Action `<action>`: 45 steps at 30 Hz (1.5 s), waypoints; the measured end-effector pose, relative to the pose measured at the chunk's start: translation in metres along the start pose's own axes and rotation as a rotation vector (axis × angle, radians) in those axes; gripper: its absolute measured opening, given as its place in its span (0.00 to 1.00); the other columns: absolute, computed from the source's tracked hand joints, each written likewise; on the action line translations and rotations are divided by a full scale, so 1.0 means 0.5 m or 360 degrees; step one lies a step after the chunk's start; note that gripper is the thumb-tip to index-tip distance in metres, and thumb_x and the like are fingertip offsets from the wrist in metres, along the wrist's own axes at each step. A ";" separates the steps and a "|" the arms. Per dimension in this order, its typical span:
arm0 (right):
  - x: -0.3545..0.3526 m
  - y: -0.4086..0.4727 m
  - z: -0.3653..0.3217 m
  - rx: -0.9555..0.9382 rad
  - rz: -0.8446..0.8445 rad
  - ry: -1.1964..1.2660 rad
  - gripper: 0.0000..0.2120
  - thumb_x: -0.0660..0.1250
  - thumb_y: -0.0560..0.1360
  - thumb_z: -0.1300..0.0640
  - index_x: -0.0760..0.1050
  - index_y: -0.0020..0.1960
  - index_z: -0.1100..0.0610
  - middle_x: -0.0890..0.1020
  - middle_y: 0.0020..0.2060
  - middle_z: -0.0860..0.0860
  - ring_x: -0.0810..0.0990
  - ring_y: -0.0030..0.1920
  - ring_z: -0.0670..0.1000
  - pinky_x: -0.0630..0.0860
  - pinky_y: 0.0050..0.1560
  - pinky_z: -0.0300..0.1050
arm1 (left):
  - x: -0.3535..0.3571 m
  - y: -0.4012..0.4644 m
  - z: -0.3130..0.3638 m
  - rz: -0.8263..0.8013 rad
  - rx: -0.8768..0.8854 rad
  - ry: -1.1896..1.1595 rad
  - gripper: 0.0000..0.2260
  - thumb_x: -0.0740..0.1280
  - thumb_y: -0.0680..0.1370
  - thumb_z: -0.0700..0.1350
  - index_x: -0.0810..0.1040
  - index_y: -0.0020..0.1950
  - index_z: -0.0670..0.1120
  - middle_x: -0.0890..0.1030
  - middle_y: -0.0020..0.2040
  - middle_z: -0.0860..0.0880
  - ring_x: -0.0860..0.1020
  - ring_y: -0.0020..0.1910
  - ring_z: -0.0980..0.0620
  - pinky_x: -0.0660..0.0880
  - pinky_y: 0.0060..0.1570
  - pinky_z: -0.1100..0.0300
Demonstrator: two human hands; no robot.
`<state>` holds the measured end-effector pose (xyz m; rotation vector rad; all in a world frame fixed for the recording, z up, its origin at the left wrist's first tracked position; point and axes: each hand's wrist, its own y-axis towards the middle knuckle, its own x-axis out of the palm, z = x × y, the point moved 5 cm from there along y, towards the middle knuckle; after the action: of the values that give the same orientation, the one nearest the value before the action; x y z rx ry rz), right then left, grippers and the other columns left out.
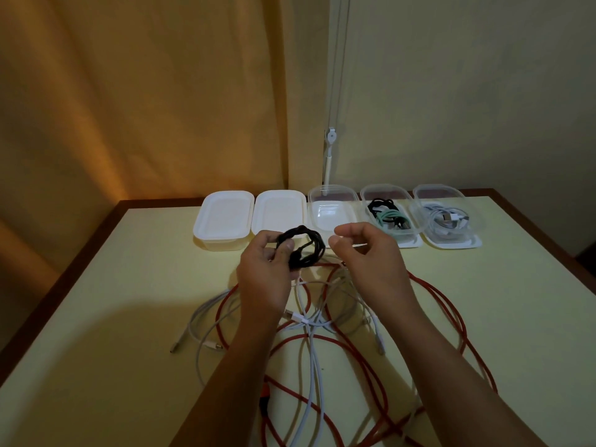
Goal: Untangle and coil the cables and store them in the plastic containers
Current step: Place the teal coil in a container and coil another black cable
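Just beyond the coiled black cable [301, 250] pinched in the left hand [264, 275] — open clear plastic container [332, 196], empty — right hand [367, 253] loosely curled, holding nothing.

Dim, warm yellow light from the right casts soft arm shadows leftward across the table [96, 333], with wide-angle bending at the edges and slight overall softness.

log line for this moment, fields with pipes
left hand grips black coil | right hand holds nothing | middle box open, bare | red cable, white cables tangled on table
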<state>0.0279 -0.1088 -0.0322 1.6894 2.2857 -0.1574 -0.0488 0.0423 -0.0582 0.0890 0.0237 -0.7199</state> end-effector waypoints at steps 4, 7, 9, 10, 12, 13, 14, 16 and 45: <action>0.031 -0.020 -0.007 -0.0034 -0.0003 -0.0190 0.10 0.73 0.74 0.43 0.79 0.46 0.49 0.80 0.31 0.46 0.76 0.30 0.39 0.69 0.31 0.31 | -0.012 -0.002 0.006 0.0192 0.0127 0.0057 0.03 0.67 0.80 0.43 0.78 0.52 0.45 0.83 0.38 0.48 0.84 0.37 0.52 0.82 0.38 0.57; 0.048 -0.029 -0.009 -0.0078 0.0076 -0.0246 0.12 0.75 0.72 0.43 0.80 0.44 0.51 0.80 0.30 0.45 0.77 0.33 0.36 0.70 0.31 0.28 | 0.001 -0.016 0.020 0.0196 0.0217 0.0069 0.01 0.69 0.79 0.42 0.78 0.48 0.47 0.80 0.31 0.53 0.81 0.32 0.58 0.80 0.36 0.60; 0.045 -0.028 -0.011 -0.0116 0.0138 -0.0217 0.12 0.75 0.73 0.45 0.80 0.41 0.53 0.79 0.29 0.47 0.77 0.31 0.41 0.70 0.31 0.31 | 0.011 -0.023 0.026 0.0144 0.0239 0.0054 0.03 0.69 0.79 0.42 0.77 0.47 0.49 0.80 0.31 0.56 0.81 0.32 0.60 0.79 0.35 0.65; 0.043 -0.025 -0.010 -0.0120 0.0153 -0.0178 0.12 0.75 0.73 0.46 0.80 0.40 0.54 0.80 0.29 0.50 0.76 0.31 0.45 0.70 0.30 0.34 | 0.015 -0.024 0.028 0.0104 0.0239 0.0056 0.05 0.70 0.78 0.42 0.77 0.46 0.51 0.81 0.31 0.57 0.81 0.33 0.60 0.78 0.35 0.66; 0.040 -0.021 -0.004 -0.0103 0.0149 -0.0041 0.12 0.73 0.75 0.50 0.80 0.40 0.58 0.80 0.32 0.56 0.76 0.32 0.52 0.70 0.31 0.38 | 0.018 -0.019 0.026 0.0021 0.0206 0.0043 0.06 0.70 0.78 0.43 0.76 0.45 0.53 0.82 0.32 0.57 0.82 0.34 0.58 0.80 0.37 0.62; 0.040 -0.020 -0.001 -0.0088 0.0128 0.0011 0.12 0.72 0.76 0.51 0.79 0.40 0.60 0.80 0.33 0.57 0.76 0.32 0.53 0.69 0.31 0.38 | 0.019 -0.015 0.022 -0.0017 0.0167 0.0025 0.05 0.70 0.78 0.44 0.76 0.45 0.52 0.83 0.33 0.55 0.83 0.35 0.56 0.80 0.39 0.59; 0.041 -0.018 0.001 -0.0076 0.0100 0.0037 0.13 0.70 0.77 0.52 0.78 0.40 0.61 0.79 0.33 0.58 0.73 0.31 0.50 0.68 0.30 0.36 | 0.019 -0.013 0.018 -0.0051 0.0118 0.0002 0.04 0.70 0.78 0.44 0.77 0.47 0.51 0.84 0.35 0.52 0.83 0.36 0.53 0.81 0.40 0.56; 0.042 -0.016 0.001 -0.0082 0.0058 0.0036 0.13 0.67 0.80 0.54 0.73 0.40 0.60 0.75 0.32 0.55 0.68 0.29 0.44 0.66 0.30 0.33 | 0.022 -0.012 0.015 -0.0113 0.0024 -0.0055 0.03 0.70 0.78 0.45 0.77 0.50 0.48 0.85 0.38 0.50 0.84 0.39 0.50 0.82 0.39 0.55; 0.013 0.001 0.016 -0.0210 0.0131 -0.0275 0.09 0.68 0.79 0.53 0.83 0.57 0.53 0.80 0.40 0.38 0.76 0.41 0.28 0.69 0.38 0.23 | 0.038 -0.016 0.002 -0.0324 -0.0056 -0.0237 0.04 0.69 0.78 0.38 0.75 0.48 0.42 0.85 0.42 0.41 0.86 0.38 0.47 0.81 0.38 0.61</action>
<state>0.0281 -0.1049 -0.0416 1.6329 2.0518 -0.1268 -0.0400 0.0236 -0.0589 -0.0008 -0.0980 -0.9273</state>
